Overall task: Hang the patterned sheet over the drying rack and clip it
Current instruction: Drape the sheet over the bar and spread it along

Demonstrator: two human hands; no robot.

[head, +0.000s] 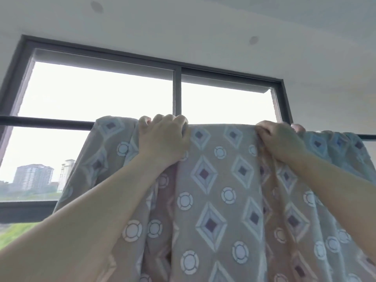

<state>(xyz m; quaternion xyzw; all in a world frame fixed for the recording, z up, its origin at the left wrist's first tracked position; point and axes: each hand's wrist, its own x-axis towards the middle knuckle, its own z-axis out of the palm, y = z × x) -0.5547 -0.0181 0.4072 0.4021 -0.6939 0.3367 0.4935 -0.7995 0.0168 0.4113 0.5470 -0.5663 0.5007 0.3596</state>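
The patterned sheet [215,180], beige-grey with diamonds and circles, hangs in folds over a dark horizontal rack bar [46,121] that runs across the view overhead. My left hand [162,137] grips the sheet's top edge at the bar, fingers curled over it. Further right, my right hand [280,139] holds the bunched top edge in the same way. Between the two hands the top edge lies fairly flat along the bar. The bar is hidden under the cloth and shows again at the far right [369,137]. No clip is in view.
Behind the bar is a large dark-framed window [177,92] with bright sky and distant buildings [34,177]. A white ceiling [183,21] with small round fittings is above, and a white wall lies to the right.
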